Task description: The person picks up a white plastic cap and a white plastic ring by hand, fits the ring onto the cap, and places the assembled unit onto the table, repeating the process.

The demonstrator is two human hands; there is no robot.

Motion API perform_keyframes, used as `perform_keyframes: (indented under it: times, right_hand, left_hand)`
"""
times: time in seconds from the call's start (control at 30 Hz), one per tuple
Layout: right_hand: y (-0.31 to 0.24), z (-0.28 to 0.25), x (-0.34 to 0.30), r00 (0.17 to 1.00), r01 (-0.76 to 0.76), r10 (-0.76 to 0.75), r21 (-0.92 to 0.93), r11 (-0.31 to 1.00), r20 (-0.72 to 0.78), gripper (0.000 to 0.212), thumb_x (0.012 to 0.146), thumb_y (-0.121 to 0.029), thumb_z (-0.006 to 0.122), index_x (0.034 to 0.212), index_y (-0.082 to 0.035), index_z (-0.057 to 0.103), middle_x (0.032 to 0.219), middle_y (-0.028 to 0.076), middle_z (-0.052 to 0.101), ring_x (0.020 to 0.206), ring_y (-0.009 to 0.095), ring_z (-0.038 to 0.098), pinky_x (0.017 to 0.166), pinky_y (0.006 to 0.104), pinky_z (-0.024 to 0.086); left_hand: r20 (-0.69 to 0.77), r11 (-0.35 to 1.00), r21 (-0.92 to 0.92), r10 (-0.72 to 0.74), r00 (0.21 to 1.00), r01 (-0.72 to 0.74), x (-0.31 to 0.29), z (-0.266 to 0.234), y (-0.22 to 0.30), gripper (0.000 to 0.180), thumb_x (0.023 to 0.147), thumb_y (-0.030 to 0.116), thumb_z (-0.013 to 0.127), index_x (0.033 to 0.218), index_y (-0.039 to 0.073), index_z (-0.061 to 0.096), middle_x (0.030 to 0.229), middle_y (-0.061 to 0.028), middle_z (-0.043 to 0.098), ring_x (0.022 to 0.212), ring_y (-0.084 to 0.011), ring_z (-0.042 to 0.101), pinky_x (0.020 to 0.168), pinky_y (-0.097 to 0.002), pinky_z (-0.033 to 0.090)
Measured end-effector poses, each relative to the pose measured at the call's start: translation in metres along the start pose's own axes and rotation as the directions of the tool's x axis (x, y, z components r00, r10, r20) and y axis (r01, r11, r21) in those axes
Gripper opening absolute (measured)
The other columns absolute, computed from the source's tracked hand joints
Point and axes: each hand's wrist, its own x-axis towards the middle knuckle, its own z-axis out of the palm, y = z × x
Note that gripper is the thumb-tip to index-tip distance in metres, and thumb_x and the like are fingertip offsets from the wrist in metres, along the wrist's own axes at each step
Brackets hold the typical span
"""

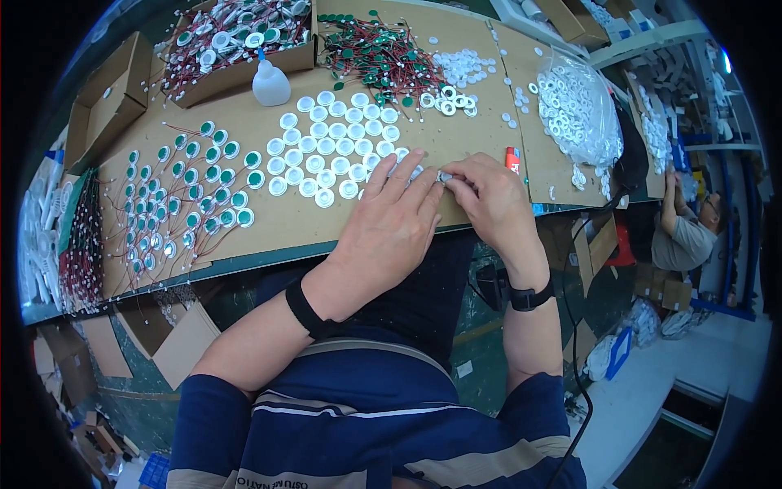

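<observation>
My left hand (383,224) lies over the near right corner of a group of white round caps (326,147), its fingers stretched out and hiding some of them. Its fingertips reach close to my right hand (493,196), which is closed in a pinch. Between the right thumb and fingers shows a small white round part (443,177); its details are too small to tell. On the left side of the cardboard-covered table (244,244) lie several white caps with green discs (213,174) and thin red wires.
Beyond the caps stand a white squeeze bottle (270,84), a box of wired parts (236,77) and a pile of green wired discs (383,61). A red lighter (512,160) and a clear bag of white rings (574,110) lie right. Another person (688,228) works far right.
</observation>
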Motion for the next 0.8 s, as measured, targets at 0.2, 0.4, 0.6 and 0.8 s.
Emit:
perform_keyframes:
  times: [0.2, 0.4, 0.6, 0.8]
  right_hand:
    - [-0.007, 0.005, -0.004, 0.996, -0.055, 0.056, 0.012, 0.998, -0.067, 0.020, 0.101, -0.007, 0.086, 0.121, -0.002, 0.087, 0.104, 0.015, 0.081, 0.092, 0.034, 0.081, 0.083, 0.0429, 0.064]
    - [-0.008, 0.012, -0.006, 0.993, -0.051, 0.046, -0.048, 0.998, -0.109, 0.020, 0.100, -0.007, 0.087, 0.120, -0.002, 0.088, 0.103, 0.014, 0.082, 0.091, 0.032, 0.081, 0.082, 0.0422, 0.064]
    - [-0.003, 0.010, -0.006, 0.996, -0.022, 0.018, -0.052, 0.998, -0.089, 0.019, 0.100, -0.006, 0.087, 0.119, -0.002, 0.089, 0.102, 0.014, 0.082, 0.091, 0.032, 0.081, 0.083, 0.0418, 0.064]
    - [-0.003, 0.008, -0.009, 0.998, -0.029, 0.029, -0.003, 1.000, -0.053, 0.022, 0.101, -0.004, 0.086, 0.123, -0.002, 0.090, 0.104, 0.014, 0.082, 0.093, 0.034, 0.081, 0.084, 0.0422, 0.064]
  left_hand:
    - [-0.004, 1.000, -0.005, 0.002, 1.000, -0.002, 0.000, 0.001, 0.000, 0.045, 0.106, 0.020, 0.082, 0.147, 0.001, 0.079, 0.159, -0.0148, 0.071, 0.166, -0.0381, 0.052, 0.141, -0.0579, 0.034]
    - [-0.008, 1.000, 0.001, 0.001, 1.000, 0.000, -0.001, 0.001, 0.000, 0.043, 0.106, 0.018, 0.081, 0.146, 0.000, 0.080, 0.158, -0.0144, 0.072, 0.165, -0.0375, 0.053, 0.141, -0.0580, 0.035]
    - [-0.033, 1.000, -0.002, 0.018, 0.999, -0.018, 0.000, 0.002, -0.002, 0.038, 0.107, 0.013, 0.078, 0.142, -0.001, 0.082, 0.154, -0.0150, 0.075, 0.163, -0.0376, 0.056, 0.140, -0.0584, 0.037]
    - [-0.045, 1.000, -0.024, 0.011, 0.999, -0.012, -0.001, 0.003, -0.003, 0.037, 0.107, 0.011, 0.077, 0.141, -0.002, 0.082, 0.153, -0.0156, 0.076, 0.162, -0.0379, 0.057, 0.139, -0.0585, 0.038]
